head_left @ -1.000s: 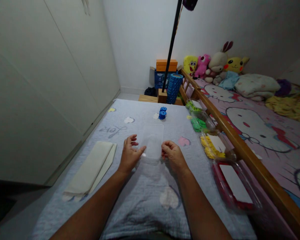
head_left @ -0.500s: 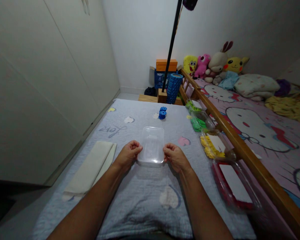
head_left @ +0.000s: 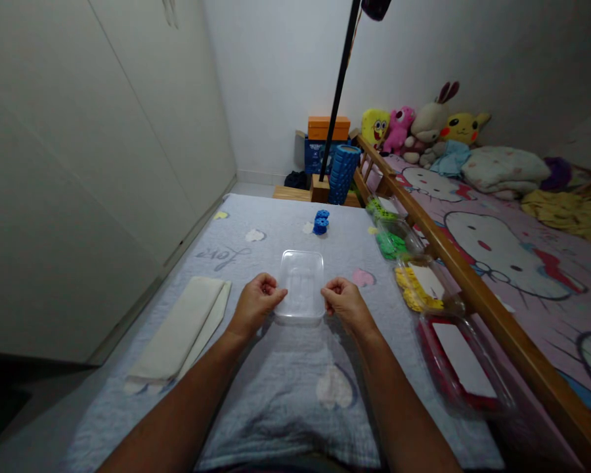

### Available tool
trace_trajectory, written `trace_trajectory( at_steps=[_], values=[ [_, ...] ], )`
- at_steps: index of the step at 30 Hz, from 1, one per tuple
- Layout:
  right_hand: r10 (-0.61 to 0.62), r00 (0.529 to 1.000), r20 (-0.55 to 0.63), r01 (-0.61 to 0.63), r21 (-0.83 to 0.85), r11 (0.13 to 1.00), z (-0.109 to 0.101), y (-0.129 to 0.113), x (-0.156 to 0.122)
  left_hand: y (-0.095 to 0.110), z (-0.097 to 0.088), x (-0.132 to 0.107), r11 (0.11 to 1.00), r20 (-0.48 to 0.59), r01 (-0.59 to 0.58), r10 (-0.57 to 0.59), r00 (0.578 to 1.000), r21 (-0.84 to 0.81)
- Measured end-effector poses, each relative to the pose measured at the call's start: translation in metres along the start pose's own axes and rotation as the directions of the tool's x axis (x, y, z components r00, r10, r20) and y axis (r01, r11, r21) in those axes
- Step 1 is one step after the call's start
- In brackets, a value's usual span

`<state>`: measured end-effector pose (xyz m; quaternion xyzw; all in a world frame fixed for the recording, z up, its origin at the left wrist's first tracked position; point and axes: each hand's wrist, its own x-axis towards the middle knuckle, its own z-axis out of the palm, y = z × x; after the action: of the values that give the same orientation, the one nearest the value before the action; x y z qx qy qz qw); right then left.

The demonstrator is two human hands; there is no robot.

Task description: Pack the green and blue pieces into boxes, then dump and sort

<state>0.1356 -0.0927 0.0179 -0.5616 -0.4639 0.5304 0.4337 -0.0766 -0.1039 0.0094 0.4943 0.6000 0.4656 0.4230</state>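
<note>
Plastic box (head_left: 301, 286), clear and empty, lies on the pale blue blanket (head_left: 276, 374) right between the two hands. The left hand (head_left: 256, 305) pinches its near left corner. The right hand (head_left: 345, 303) pinches its near right corner. Fingers are curled on the rim. From the grip, the box stretches straight away, long side pointing forward. Both hands are just as close. Past its far end sits a little pile of blue pieces (head_left: 320, 223).

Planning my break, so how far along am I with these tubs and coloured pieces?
Done: green pieces, yellow pieces and red pieces sit in tubs by the bed rail. In hand: left hand and right hand grip an empty clear tub. Left: blue pieces sit loose on the blanket beyond it.
</note>
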Motion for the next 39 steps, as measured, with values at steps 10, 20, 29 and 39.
trace_trajectory(
  at_steps=[10,20,29,39],
  values=[
    [-0.019,0.999,-0.026,0.016,-0.122,0.992,0.001,-0.004,0.000,0.024,0.030,-0.046,0.287,0.379,-0.787,0.754,0.537,0.545],
    [-0.199,0.972,-0.121,0.124,-0.453,0.883,0.003,-0.011,-0.002,0.017,0.052,-0.050,0.153,0.476,-0.801,0.735,0.484,0.579],
    [-0.172,0.976,-0.136,0.091,-0.466,0.880,0.006,-0.012,0.000,0.020,0.052,-0.051,0.124,0.464,-0.818,0.771,0.436,0.562],
    [0.010,0.997,-0.073,-0.022,-0.161,0.987,0.003,-0.004,-0.002,0.008,0.051,-0.045,0.176,0.433,-0.820,0.779,0.455,0.545]
  ],
)
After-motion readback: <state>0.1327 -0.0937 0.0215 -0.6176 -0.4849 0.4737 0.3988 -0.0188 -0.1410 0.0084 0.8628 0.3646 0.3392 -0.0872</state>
